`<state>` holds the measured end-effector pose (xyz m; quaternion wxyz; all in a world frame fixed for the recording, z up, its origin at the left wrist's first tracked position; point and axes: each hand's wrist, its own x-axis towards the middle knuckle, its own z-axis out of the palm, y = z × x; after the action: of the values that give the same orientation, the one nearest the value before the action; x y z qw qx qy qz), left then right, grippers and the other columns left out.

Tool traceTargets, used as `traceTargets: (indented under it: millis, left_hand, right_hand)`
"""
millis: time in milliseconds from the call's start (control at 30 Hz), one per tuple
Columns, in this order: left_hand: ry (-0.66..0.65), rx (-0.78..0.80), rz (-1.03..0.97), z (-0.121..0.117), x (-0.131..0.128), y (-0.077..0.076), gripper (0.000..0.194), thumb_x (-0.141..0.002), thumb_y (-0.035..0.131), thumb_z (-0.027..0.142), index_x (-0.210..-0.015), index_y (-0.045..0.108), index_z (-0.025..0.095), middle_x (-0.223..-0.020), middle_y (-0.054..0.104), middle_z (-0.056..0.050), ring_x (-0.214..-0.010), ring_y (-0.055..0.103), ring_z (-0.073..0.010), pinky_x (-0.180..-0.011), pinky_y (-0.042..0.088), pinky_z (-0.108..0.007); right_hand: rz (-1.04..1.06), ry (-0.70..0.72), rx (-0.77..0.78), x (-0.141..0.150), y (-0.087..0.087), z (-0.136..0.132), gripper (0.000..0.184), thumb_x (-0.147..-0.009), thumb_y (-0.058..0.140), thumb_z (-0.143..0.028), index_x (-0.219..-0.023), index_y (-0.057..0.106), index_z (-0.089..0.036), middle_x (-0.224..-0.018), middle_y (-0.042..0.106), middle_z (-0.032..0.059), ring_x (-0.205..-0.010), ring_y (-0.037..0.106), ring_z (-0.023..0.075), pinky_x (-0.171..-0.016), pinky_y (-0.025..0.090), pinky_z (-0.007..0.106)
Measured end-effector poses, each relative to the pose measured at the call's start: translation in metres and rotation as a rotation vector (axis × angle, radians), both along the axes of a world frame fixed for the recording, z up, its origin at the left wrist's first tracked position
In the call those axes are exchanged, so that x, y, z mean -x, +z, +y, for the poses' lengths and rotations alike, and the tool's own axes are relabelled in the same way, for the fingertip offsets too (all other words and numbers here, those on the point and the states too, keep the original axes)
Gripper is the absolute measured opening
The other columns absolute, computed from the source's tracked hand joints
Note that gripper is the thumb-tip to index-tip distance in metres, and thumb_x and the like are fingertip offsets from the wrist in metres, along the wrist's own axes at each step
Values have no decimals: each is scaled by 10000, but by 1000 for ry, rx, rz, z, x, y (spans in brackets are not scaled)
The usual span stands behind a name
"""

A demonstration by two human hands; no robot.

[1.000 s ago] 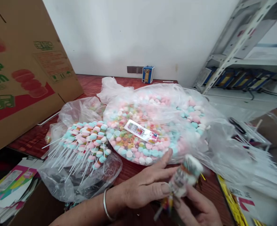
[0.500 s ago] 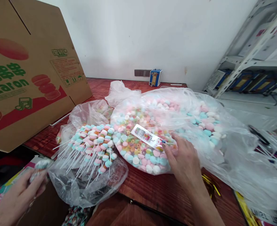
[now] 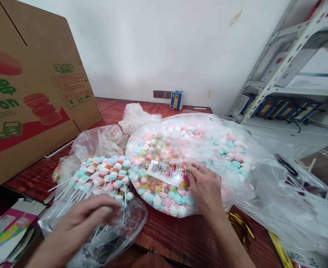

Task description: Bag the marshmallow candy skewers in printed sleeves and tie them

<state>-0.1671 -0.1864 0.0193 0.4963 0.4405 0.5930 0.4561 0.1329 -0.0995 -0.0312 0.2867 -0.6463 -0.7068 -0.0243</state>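
Printed clear packet point(image 3: 165, 173) lay on top of the big plastic bag of marshmallows and gummy rings point(image 3: 180, 199), its right end gripped between the thumb and fingers of the right hand point(image 3: 205, 186). The step in hand looked like taking up the packet; lifting it called for a light, steady pinch, since the film seemed thin. The left hand point(image 3: 88, 219) was blurred above the marshmallow skewers point(image 3: 105, 173), nothing visible in it; how far its fingers were open could not be told.

The cardboard carton point(image 3: 44, 59) read "aron" in green, its beginning cut off, beneath green Chinese characters, with red macaron pictures and handling symbols. Print on the packet was too small to read.
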Motion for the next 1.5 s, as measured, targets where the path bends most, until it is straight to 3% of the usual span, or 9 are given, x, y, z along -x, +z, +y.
traceTargets:
  millis: [100, 200, 300, 467, 667, 933, 1200, 1300, 1500]
  left_hand:
    - [-514, 132, -275, 25, -84, -13, 273, -824, 717, 369, -1011, 795, 187, -1002, 771, -120, -883, 717, -243, -786, 561, -328]
    - [-557, 228, -781, 43, -150, -30, 419, -797, 776, 300, -1199, 710, 203, -1273, 677, -129, -1086, 671, -231, -941, 500, -330]
    - [-409, 132, -1163, 58, -180, -36, 437, -808, 781, 296, -1224, 680, 211, -1280, 660, -104, -1171, 614, -204, -1022, 452, -335]
    - [-308, 179, -1302, 67, -179, -31, 439, -763, 823, 263, -1172, 690, 176, -963, 717, -50, -930, 661, -157, -955, 499, -337]
    - [-277, 143, -1163, 55, -173, -27, 381, -710, 854, 216, -1069, 734, 170, -955, 729, -51, -872, 667, -155, -894, 530, -323]
    - [31, 55, -843, 54, -178, -28, 354, -524, 948, 316, -629, 656, 147, -601, 641, 15, -578, 585, -105, -614, 517, -228]
    - [57, 142, -968, 53, -181, -36, 455, -535, 946, 388, -677, 585, 150, -550, 561, 52, -472, 501, -71, -461, 448, -194]
    - [90, 202, -1069, 55, -179, -35, 481, -517, 959, 363, -733, 582, 155, -576, 560, 58, -481, 506, -71, -459, 459, -193]
    - [98, 213, -1121, 55, -177, -35, 444, -555, 948, 330, -748, 589, 154, -606, 585, 44, -490, 525, -76, -459, 474, -193]
  right_hand:
    - [68, 42, -102, -3, 5, 2, 347, -967, 468, -202, -1221, 705, -210, -1405, 604, 147, -1217, 576, 316, -973, 371, 484]
    - [268, 180, -115, -11, 19, -5, 337, -976, 466, -245, -1208, 710, -223, -1305, 677, 116, -1187, 602, 287, -984, 419, 459]
    - [540, 272, 25, -20, 36, -20, 290, -994, 488, -309, -1140, 731, -250, -1120, 748, 59, -1031, 662, 231, -901, 489, 365]
    - [807, 342, 178, -27, 49, -41, 235, -946, 605, -358, -1085, 747, -232, -995, 752, 47, -901, 666, 204, -817, 527, 304]
    - [1018, 300, 205, -23, 46, -51, 188, -880, 684, -358, -968, 715, -195, -865, 725, 44, -837, 657, 199, -768, 534, 293]
    - [807, 123, 188, -10, 30, -68, 348, -909, 617, -444, -673, 572, -193, -615, 518, -32, -604, 443, 128, -551, 362, 229]
    - [731, 90, -7, -2, 22, -80, 522, -992, 480, -489, -558, 513, -201, -558, 497, -8, -573, 457, 145, -563, 343, 261]
    - [735, 78, -108, -2, 26, -88, 490, -1038, 376, -446, -671, 597, -210, -621, 525, 1, -606, 498, 157, -596, 370, 272]
    - [593, 179, -324, 10, 34, -98, 257, -1026, 438, -370, -1134, 642, -257, -1074, 599, 77, -1059, 560, 248, -946, 418, 405]
